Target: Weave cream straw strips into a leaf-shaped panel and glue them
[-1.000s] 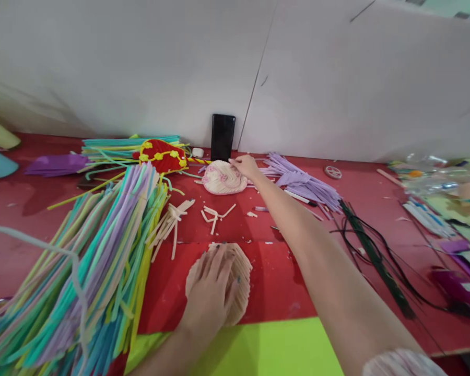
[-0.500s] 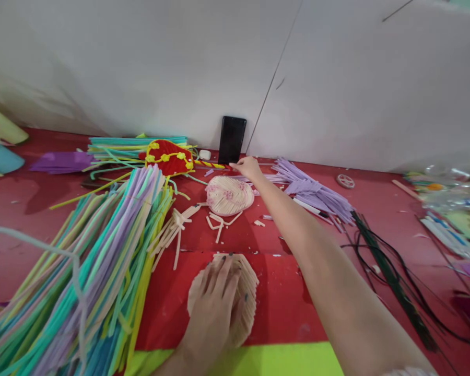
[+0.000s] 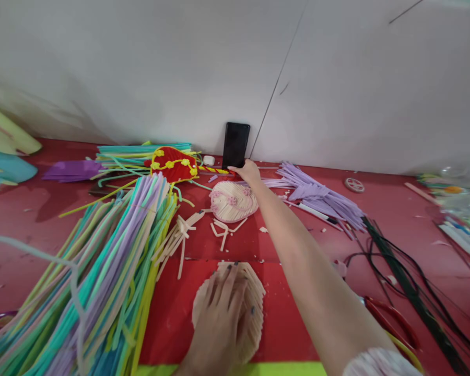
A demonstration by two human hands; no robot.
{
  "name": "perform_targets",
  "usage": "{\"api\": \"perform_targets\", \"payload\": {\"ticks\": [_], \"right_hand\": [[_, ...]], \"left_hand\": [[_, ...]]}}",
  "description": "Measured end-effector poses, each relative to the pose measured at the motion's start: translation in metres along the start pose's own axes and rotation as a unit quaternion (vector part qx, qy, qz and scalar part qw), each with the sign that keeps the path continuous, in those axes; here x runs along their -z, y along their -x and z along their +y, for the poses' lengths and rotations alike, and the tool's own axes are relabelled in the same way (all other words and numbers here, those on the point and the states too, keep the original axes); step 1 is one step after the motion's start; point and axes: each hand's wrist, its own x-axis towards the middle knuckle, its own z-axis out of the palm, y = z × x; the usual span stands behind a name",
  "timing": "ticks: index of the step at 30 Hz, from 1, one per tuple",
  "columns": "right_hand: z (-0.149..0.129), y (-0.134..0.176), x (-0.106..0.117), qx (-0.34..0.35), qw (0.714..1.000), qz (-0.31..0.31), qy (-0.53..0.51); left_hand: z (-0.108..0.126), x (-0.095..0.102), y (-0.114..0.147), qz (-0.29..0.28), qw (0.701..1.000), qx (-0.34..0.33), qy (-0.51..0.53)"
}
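My left hand (image 3: 221,313) lies flat, fingers stretched, on a round cream disc (image 3: 254,300) built from rows of fuzzy pipe cleaners. My right hand (image 3: 248,172) reaches far forward, in front of a black phone (image 3: 236,145) leaning on the wall. Its thumb and fingers close at the tip of the red-and-yellow twisted handle of a red fan (image 3: 176,163) with yellow flowers; the grip itself is partly hidden. A second cream disc (image 3: 233,201) with pink flowers and edging lies just below that hand. Short cream pieces (image 3: 223,230) are scattered nearby.
A big bundle of multicoloured pipe cleaners (image 3: 102,277) spreads across the left. Purple pipe cleaners (image 3: 321,196) lie to the right, near a small spool (image 3: 354,184). Scissors (image 3: 394,318) rest by my right forearm, beside dark stems (image 3: 407,292). A white case (image 3: 209,160) sits near the phone.
The view has shifted slightly, bringing the scissors into sight on the right. Both hands keep nearly the same places, the left on the disc and the right at the handle tip.
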Motion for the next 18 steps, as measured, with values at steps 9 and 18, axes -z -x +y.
{"api": "perform_targets", "payload": {"ticks": [9, 18], "right_hand": [[0.0, -0.001, 0.002, -0.008, 1.0, 0.016, -0.009], [-0.008, 0.006, 0.011, -0.014, 0.999, 0.025, -0.042]], "left_hand": [[0.0, 0.001, -0.001, 0.005, 1.0, -0.006, -0.009], [-0.002, 0.002, 0.0, -0.007, 1.0, -0.001, -0.003]]}}
